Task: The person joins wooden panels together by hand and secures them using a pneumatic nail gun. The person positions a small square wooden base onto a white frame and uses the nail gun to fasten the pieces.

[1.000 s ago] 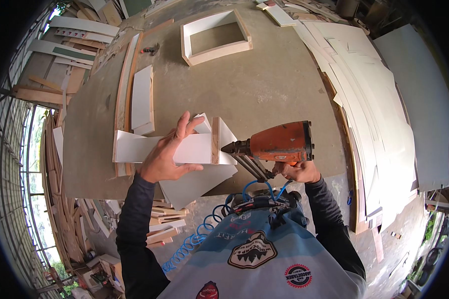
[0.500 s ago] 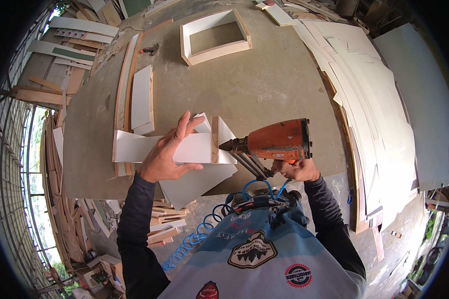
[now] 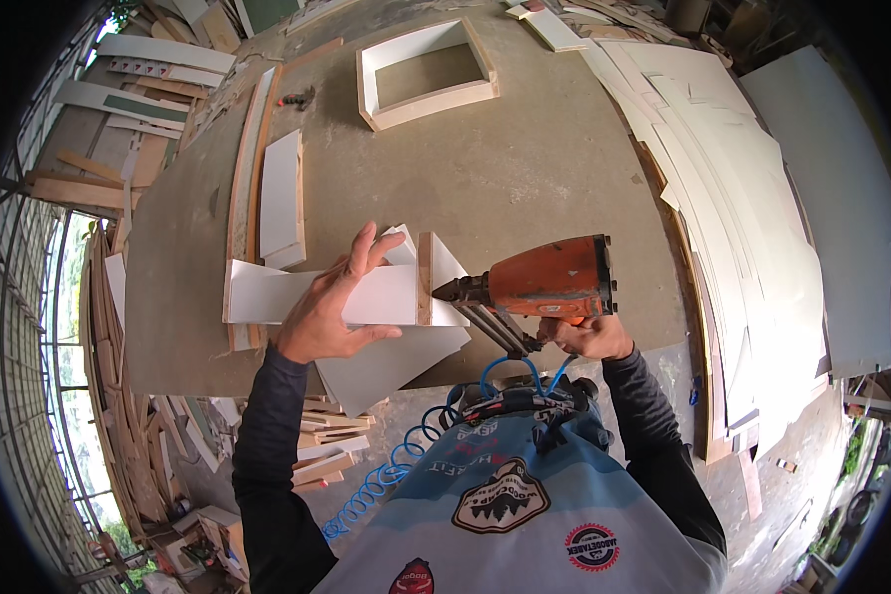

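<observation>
My left hand point(image 3: 327, 309) spans a white board point(image 3: 386, 293), its fingers at the far edge and its thumb along the near edge. The board runs between a short end piece at its left and an upright piece with a bare wood edge point(image 3: 425, 279) at its right. My right hand point(image 3: 592, 338) is wrapped round the handle of an orange nail gun point(image 3: 546, 281). The gun lies sideways, its dark nose touching or nearly touching that upright piece. Beneath my left hand, loose white panels point(image 3: 386, 368) overhang the table's near edge.
A white rectangular frame point(image 3: 429, 112) lies farther back on the worktable point(image 3: 525, 168). Left of my hands are a narrow white piece point(image 3: 282, 198) and a long strip point(image 3: 253, 168). A coiled blue air hose point(image 3: 366, 487) hangs near me. Large white sheets point(image 3: 733, 238) are stacked at right.
The nail gun has shifted very slightly to the left along with my right hand. My left hand and the boards look almost unmoved.
</observation>
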Available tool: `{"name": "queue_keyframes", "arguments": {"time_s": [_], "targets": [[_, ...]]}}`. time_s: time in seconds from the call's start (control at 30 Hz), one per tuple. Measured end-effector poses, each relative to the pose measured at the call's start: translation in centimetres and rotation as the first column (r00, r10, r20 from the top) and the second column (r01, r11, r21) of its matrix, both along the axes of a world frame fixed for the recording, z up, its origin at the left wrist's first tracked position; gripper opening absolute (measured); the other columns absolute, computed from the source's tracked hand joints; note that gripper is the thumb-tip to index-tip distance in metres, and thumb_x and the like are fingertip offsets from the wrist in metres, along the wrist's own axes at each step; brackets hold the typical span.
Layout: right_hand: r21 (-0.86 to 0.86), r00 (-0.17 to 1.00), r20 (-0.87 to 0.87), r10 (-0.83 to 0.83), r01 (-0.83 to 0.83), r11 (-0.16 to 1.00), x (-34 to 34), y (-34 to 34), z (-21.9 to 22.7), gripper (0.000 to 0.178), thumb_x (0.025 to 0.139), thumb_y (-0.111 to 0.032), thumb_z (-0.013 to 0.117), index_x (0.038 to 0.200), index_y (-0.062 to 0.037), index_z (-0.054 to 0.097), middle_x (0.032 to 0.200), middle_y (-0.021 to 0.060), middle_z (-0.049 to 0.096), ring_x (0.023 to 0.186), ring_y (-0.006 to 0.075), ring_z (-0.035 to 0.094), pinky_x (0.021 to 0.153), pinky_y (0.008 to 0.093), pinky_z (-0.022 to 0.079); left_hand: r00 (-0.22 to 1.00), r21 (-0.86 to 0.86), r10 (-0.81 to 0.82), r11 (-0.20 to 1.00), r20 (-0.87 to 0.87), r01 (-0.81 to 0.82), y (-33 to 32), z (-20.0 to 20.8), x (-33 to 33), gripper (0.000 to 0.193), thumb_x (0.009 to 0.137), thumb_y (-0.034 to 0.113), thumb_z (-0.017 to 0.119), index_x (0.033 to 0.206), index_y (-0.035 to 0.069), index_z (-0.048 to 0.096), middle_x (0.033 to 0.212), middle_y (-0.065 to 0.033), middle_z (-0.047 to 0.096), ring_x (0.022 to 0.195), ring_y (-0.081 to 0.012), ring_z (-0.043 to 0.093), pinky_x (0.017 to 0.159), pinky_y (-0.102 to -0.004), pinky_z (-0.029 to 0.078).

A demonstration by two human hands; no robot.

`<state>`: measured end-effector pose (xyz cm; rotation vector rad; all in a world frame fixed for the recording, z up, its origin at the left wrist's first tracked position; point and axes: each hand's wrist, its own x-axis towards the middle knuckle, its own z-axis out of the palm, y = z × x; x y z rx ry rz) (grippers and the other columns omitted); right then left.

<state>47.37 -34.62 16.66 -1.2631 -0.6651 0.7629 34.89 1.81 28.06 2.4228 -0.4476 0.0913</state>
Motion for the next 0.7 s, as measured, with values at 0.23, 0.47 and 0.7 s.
{"name": "queue_keyframes", "arguments": {"time_s": [0.23, 0.47, 0.7], "targets": [[0.138, 0.998, 0.057, 0.004, -0.012, 0.990, -0.4, 0.0, -1.1, 0.045, 0.092, 0.008, 0.066, 0.134, -0.0009, 0.050, 0.099, 0.0044, 0.063, 0.087, 0.0112, 0.058, 0.071, 0.0286, 0.050, 1.000, -0.005, 0.008, 1.000, -0.017, -0.008, -0.2, 0.5, 0.3, 0.136, 0.071, 0.019, 0.094, 0.166, 0.010, -0.003, 0.158, -0.0210, 0.047, 0.122, -0.0401, 0.065, 0.104, -0.0461, 0.053], [0.158, 1.000, 0.006, 0.005, -0.006, 0.987, -0.5, 0.0, -1.8, 0.053, 0.094, 0.010, 0.064, 0.140, -0.0037, 0.042, 0.103, 0.0055, 0.061, 0.090, 0.0120, 0.058, 0.071, 0.0298, 0.050, 1.000, 0.000, 0.009, 1.000, -0.011, -0.009, -0.2, 0.2, 0.1, 0.137, 0.070, 0.018, 0.094, 0.166, 0.011, -0.003, 0.158, -0.0207, 0.047, 0.122, -0.0407, 0.065, 0.104, -0.0462, 0.053], [0.097, 0.995, 0.087, 0.042, -0.050, 0.994, 0.0, -0.3, -2.0, 0.054, 0.094, 0.009, 0.064, 0.141, -0.0036, 0.040, 0.105, 0.0067, 0.063, 0.092, 0.0129, 0.060, 0.073, 0.0303, 0.052, 1.000, 0.026, 0.009, 1.000, 0.006, -0.009, -0.2, 0.3, 0.1, 0.137, 0.070, 0.021, 0.095, 0.167, 0.012, -0.002, 0.156, -0.0216, 0.049, 0.124, -0.0414, 0.065, 0.104, -0.0464, 0.053]]}}
